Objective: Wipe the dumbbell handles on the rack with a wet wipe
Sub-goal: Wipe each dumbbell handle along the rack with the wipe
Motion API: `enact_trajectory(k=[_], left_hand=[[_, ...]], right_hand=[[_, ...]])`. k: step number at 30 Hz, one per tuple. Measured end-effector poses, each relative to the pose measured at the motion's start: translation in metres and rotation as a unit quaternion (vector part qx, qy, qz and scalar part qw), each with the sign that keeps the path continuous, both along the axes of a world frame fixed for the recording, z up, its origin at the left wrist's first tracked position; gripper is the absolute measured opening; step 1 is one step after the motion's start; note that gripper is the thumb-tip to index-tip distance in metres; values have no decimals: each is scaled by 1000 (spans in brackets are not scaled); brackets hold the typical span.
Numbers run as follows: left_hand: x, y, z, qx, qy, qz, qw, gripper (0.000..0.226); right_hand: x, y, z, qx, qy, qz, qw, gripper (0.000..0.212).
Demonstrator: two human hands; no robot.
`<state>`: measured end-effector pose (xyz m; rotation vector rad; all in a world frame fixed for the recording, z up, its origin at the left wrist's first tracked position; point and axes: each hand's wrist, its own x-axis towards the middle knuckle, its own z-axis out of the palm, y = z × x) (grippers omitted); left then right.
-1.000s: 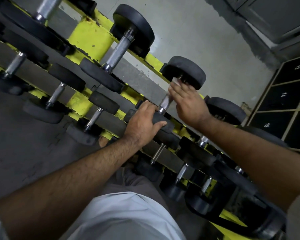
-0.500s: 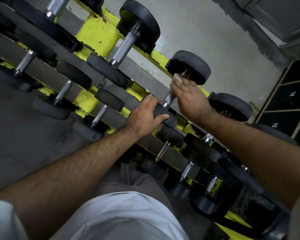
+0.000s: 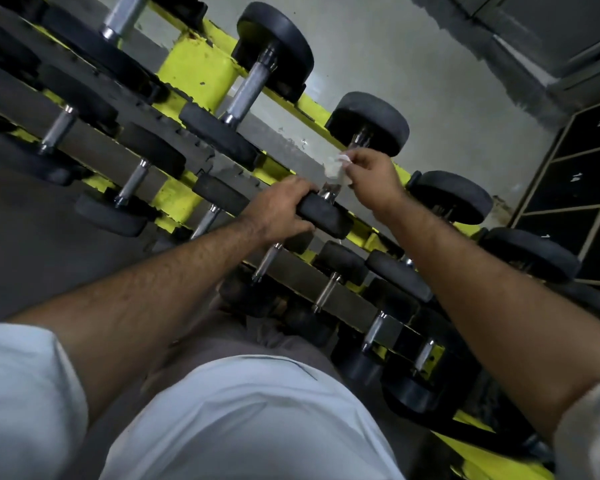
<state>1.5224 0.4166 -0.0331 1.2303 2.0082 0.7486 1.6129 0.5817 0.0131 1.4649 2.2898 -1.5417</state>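
A crumpled white wet wipe (image 3: 336, 168) is pinched by curled right hand (image 3: 371, 174) fingers against the chrome dumbbell handle (image 3: 328, 192). The near black rubber head (image 3: 323, 216) is gripped by left hand (image 3: 281, 213), on yellow steel rack (image 3: 196, 76) w/ other dumbbells; both arms extended fwd.

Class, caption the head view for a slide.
Left hand steadies a dumbbell while right hand wipes its handle.

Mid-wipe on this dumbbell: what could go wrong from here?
The left hand grips only the near head of the dumbbell, so it could roll on the rack and pinch fingers. The wet wipe is bunched small in the right hand, so parts of the handle may be missed.
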Motion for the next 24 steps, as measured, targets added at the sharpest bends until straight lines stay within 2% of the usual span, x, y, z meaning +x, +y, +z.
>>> enact_trajectory(k=[2, 4, 8, 13, 18, 24], left_hand=[[-4, 2, -9, 3, -1, -2, 1000, 63], [-7, 5, -21, 5, -6, 1, 1000, 62], [-11, 11, -42, 30, -9, -2, 1000, 64], [-11, 16, -50, 67, 11, -15, 998, 45], [-7, 18, -38, 87, 121, -67, 987, 36], [-13, 21, -20, 104, 287, -111, 946, 34]], right_hand=[[-2, -3, 7, -112, 16, -104, 988, 27], [-1, -4, 10, -171, 18, -148, 974, 27], [6, -3, 7, -203, 5, -172, 964, 24], [18, 0, 4, -189, -7, -193, 963, 22], [27, 0, 5, -195, 17, -228, 954, 23], [41, 1, 8, -222, 57, -282, 932, 10]])
